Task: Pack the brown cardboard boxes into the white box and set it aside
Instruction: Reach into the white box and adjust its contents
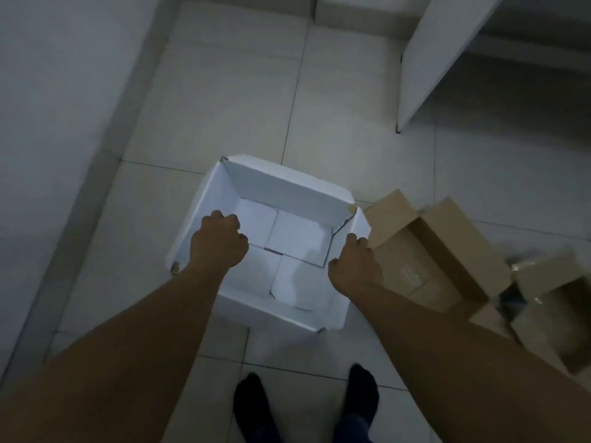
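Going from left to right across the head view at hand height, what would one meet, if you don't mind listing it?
Wall → left hand → white box → right hand → open brown cardboard box → second brown cardboard box.

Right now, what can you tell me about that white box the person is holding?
The white box looks like plain white cardboard, open at the top with its flaps turned outward. Inside, the folded bottom flaps overlap, and nothing else lies in it. It is seen from above over a tiled floor; whether it rests there or is lifted is unclear. The left hand grips its left wall and the right hand its right wall. An open brown box sits close by its right side.
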